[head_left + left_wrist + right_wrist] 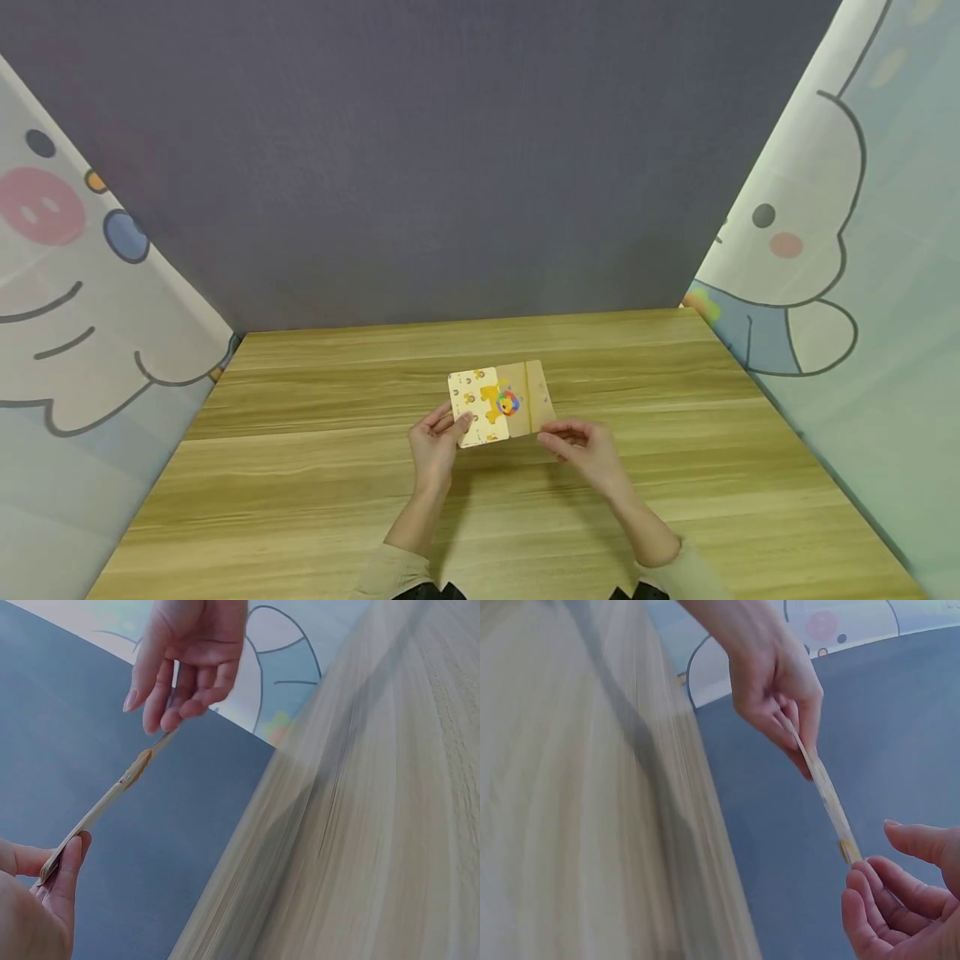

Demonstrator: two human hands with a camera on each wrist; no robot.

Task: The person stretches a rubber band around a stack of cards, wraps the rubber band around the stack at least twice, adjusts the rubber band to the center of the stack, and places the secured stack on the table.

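My left hand (433,454) pinches the left side of a small notebook (477,383), thumb on top and fingers underneath. The notebook is held above the table, cream with little printed animals on the left and plain brown on the right. A colourful-maned lion (506,404) sits where the two parts meet, and a yellow elastic band (528,398) runs down the brown part. At the lower right corner is my right hand (592,454). In the right wrist view its fingertips (862,868) rest at the notebook's edge, while the thumb (911,841) stands apart from it.
A wood-grain table (300,467) lies below both hands. Behind it rises a dark grey panel (450,167). Curtains with cartoon animals hang at the left (90,333) and the right (885,417).
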